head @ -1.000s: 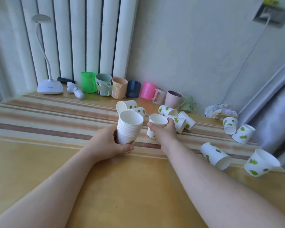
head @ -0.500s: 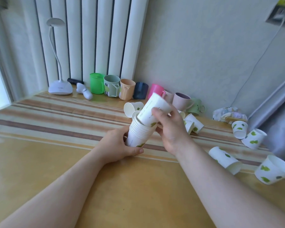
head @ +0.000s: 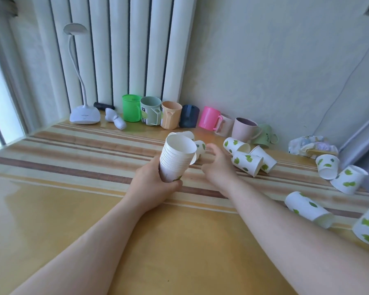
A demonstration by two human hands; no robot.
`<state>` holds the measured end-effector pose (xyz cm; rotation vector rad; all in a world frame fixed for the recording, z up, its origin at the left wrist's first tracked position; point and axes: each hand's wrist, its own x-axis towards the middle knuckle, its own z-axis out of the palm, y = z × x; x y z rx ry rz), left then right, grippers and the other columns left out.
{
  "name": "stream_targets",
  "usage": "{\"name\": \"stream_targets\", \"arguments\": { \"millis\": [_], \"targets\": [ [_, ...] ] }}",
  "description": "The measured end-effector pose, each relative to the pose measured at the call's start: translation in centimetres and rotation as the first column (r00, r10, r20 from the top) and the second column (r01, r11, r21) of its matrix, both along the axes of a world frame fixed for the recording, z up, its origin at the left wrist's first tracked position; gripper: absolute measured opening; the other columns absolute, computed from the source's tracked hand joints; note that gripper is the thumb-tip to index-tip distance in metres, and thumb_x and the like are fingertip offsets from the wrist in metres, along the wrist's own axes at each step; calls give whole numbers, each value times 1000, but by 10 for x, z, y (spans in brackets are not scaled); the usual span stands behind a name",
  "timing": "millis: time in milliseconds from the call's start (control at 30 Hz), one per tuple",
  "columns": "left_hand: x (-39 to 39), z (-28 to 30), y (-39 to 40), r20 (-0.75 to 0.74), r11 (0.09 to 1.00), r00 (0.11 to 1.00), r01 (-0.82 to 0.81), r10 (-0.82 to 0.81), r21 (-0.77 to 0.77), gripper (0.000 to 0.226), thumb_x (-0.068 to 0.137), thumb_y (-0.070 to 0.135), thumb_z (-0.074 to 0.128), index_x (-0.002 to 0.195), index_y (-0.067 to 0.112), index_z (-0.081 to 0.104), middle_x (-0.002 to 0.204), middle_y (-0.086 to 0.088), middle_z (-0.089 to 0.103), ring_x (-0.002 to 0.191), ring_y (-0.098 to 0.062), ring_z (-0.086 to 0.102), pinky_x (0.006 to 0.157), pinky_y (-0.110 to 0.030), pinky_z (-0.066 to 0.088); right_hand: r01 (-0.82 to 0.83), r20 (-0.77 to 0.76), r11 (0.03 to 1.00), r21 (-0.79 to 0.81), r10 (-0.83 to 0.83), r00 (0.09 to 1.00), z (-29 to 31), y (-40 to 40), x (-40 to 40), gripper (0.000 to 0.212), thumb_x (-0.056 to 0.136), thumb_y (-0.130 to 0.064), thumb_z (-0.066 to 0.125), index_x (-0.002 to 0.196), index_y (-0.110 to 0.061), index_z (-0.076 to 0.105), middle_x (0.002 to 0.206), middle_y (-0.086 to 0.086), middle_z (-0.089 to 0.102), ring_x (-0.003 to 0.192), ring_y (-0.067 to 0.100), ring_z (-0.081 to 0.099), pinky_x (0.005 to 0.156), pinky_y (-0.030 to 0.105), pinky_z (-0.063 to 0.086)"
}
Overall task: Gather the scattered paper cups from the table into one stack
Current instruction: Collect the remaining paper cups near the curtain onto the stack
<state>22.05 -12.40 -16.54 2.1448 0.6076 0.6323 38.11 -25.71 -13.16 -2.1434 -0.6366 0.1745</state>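
Matt white paper cup stack [head: 177,160] with green leaf print, glossy wooden table [head: 73,209], smooth plastic mugs [head: 170,114] behind the stack, glossy plastic desk lamp [head: 84,114]

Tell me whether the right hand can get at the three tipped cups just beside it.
Probably yes. The right hand is open and empty, and the three cups lie on their sides just to its right with bare table between. The left hand holds the stack on the other side.
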Motion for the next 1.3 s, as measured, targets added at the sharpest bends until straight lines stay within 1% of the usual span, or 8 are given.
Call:
{"name": "stream_targets", "arguments": {
  "millis": [100,233,667,767,833,967,1133,1300],
  "targets": [
    [4,-1,2,20,1000,999,-24,24,-18,46,77,38,86,116,33,63,100,18,72,98,-10,65,74,-26,49,-29,311,928,-372,154,938,0,18,24,98,83,7,54,165,-39,25,168,0,21,144,35,36,104,36,41],
    [7,-3,2,26,1000,1000,-16,17,-13,47,76,39,86,116,36,62,99,21,71,97,2,63,73,-23,49,31,573,776,-630,437,693,-9,31,42,103,86,11,52,169,-31,8,176,-9,4,146,41,27,119,50,37],
    [5,-2,2,3,1000,1000,-16,16,-18,47,76,40,88,115,34,62,100,20,70,95,3,61,71,-23,46,2,563,806,-592,412,716,-12,7,40,55,83,-28,80,126,-30,45,126,-8,54,131,30,42,93,44,43],
    [4,0,-1,9,1000,1000,-9,9,-26,46,76,40,86,115,36,62,100,20,70,96,0,63,72,-25,48,4,505,915,-404,220,834,-4,-8,27,55,82,-23,80,125,-30,46,95,-17,48,116,30,51,87,43,49],
    [3,1,-2,15,1000,1000,5,-5,-30,46,76,38,86,116,37,62,100,20,71,96,2,63,73,-25,49,31,251,999,-10,-28,968,12,-11,17,65,82,-20,82,134,-34,45,102,-16,55,110,26,59,81,36,51],
    [1,1,-2,5,1000,1000,5,-5,-23,45,75,38,85,113,35,63,99,16,72,96,-7,66,77,-33,53,212,-433,694,688,158,888,54,-2,1,64,89,-13,82,143,-27,52,122,-1,72,106,27,74,77,34,55],
    [1,3,-4,22,1000,1000,-19,19,-5,42,72,38,85,108,35,64,95,12,71,92,-12,65,72,-34,51,-54,-328,666,744,434,839,66,4,-20,56,79,-16,83,130,-25,64,115,5,73,98,25,73,82,39,59],
    [-1,5,-4,34,998,997,-63,64,-16,39,74,39,85,105,34,62,91,13,69,88,-8,63,66,-31,46,-193,-338,744,640,498,799,44,3,-20,86,70,-19,86,146,-40,52,121,-5,72,104,17,69,91,38,54]
  ]
}}
